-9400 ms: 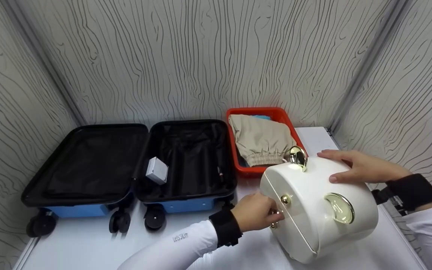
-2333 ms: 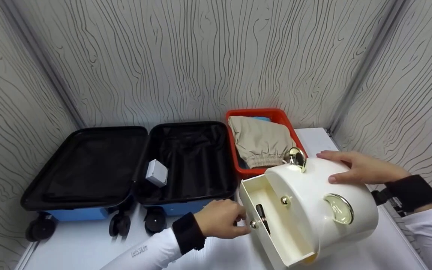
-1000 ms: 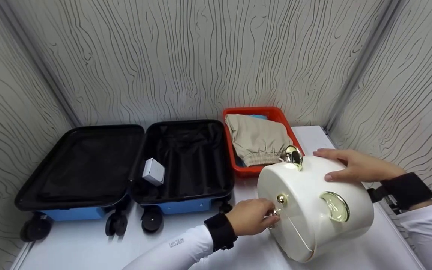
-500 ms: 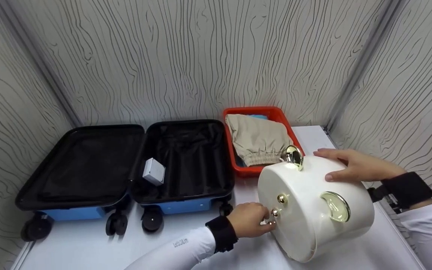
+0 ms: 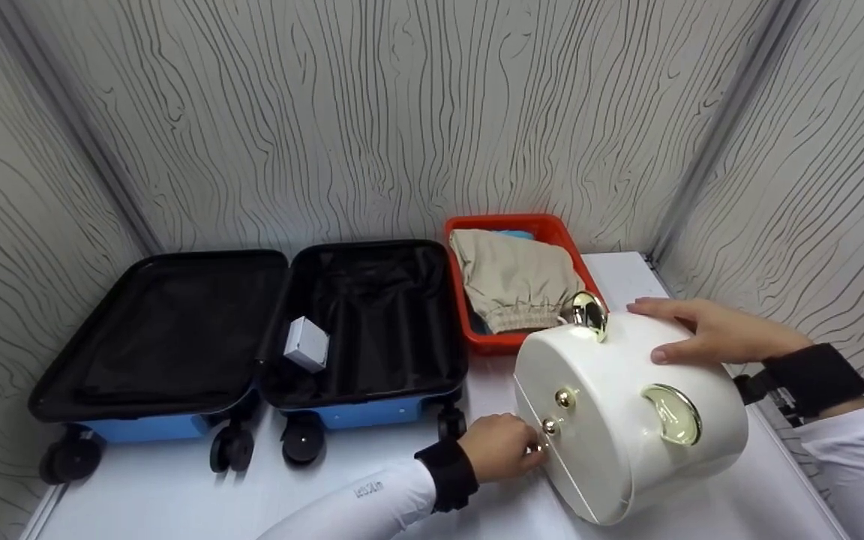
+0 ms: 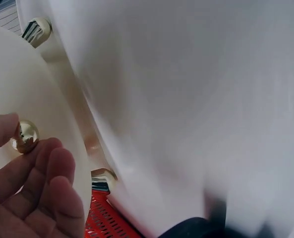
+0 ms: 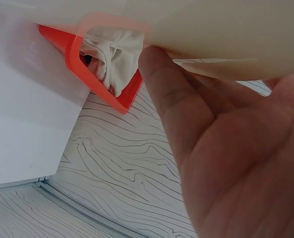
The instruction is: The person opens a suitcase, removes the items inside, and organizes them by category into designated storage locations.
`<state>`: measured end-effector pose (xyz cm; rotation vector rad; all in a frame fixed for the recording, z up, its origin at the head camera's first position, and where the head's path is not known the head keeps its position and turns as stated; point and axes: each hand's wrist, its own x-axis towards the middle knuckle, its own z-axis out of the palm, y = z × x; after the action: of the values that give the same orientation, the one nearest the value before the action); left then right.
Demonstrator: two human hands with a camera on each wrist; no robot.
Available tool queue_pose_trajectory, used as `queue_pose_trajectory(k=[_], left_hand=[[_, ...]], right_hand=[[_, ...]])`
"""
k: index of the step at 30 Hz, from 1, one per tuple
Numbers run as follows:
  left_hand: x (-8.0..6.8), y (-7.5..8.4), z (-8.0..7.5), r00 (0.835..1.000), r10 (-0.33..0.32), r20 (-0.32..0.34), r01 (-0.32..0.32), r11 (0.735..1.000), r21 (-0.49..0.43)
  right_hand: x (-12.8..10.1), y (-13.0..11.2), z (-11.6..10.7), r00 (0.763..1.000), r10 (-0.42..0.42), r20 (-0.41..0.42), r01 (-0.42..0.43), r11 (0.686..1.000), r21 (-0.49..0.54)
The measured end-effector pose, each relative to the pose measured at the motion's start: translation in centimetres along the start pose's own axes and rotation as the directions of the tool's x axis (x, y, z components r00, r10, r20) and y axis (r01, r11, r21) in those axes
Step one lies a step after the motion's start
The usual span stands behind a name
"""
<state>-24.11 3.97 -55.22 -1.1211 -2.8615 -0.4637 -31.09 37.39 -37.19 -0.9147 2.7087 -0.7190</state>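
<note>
A glossy white rounded box (image 5: pixel 627 442) with gold knobs stands on the white table (image 5: pixel 177 495) at the right. My left hand (image 5: pixel 529 448) pinches the lowest gold knob (image 6: pixel 25 136) on the box's front, thumb on one side and fingers on the other. Two more knobs (image 5: pixel 550 427) show just above it. All drawers look pushed in. My right hand (image 5: pixel 683 334) lies flat on top of the box, fingers straight, beside a gold top handle (image 5: pixel 589 311). In the right wrist view the palm (image 7: pixel 226 163) presses against the box (image 7: pixel 211 34).
An open blue suitcase (image 5: pixel 372 411) with black lining lies at the left, with a small grey box (image 5: pixel 306 345) inside. A red basket (image 5: pixel 507 223) holding a beige garment (image 5: pixel 514 281) stands behind the white box. Patterned walls close in on three sides.
A drawer that stood pulled out 2.3 s ago is pushed in. Since then my left hand has dropped from the middle knob to the lowest one. The right hand has stayed put.
</note>
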Motion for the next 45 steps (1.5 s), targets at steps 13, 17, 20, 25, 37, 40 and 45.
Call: queue_pose_trajectory(k=[13, 17, 20, 25, 37, 40, 45], left_hand=[[-2.9, -1.2, -1.4, 0.999, -0.007, 0.04, 0.008, 0.999, -0.038], [-3.8, -1.6, -1.7, 0.998, -0.024, 0.054, 0.026, 0.999, -0.04], [-4.5, -1.9, -1.9, 0.998, -0.029, 0.063, 0.032, 0.998, -0.046], [-5.3, -2.2, -2.1, 0.997, -0.029, 0.068, 0.033, 0.998, -0.053], [-5.4, -3.6, -6.4, 1.0, 0.022, 0.021, -0.021, 0.999, -0.034], [-5.0, -5.0, -9.6, 1.0, 0.012, -0.026, -0.013, 0.998, -0.064], [-4.1, -8.9, -14.4, 0.992, -0.033, -0.12, 0.03, 0.999, -0.031]], right_hand=[[-0.1, -0.1, 0.0, 1.0, 0.008, 0.005, -0.007, 1.0, -0.004], [-0.1, -0.1, 0.0, 1.0, 0.013, 0.005, -0.013, 1.0, -0.006], [0.0, -0.1, 0.1, 1.0, 0.011, 0.003, -0.011, 1.0, -0.007], [0.1, -0.2, 0.1, 1.0, 0.008, 0.006, -0.008, 1.0, -0.005], [0.1, 0.1, 0.2, 1.0, 0.002, -0.001, -0.002, 1.0, -0.013], [0.1, 0.1, 0.2, 1.0, -0.001, -0.003, 0.001, 1.0, -0.016], [0.2, 0.0, 0.2, 1.0, -0.001, -0.01, 0.001, 1.0, -0.007]])
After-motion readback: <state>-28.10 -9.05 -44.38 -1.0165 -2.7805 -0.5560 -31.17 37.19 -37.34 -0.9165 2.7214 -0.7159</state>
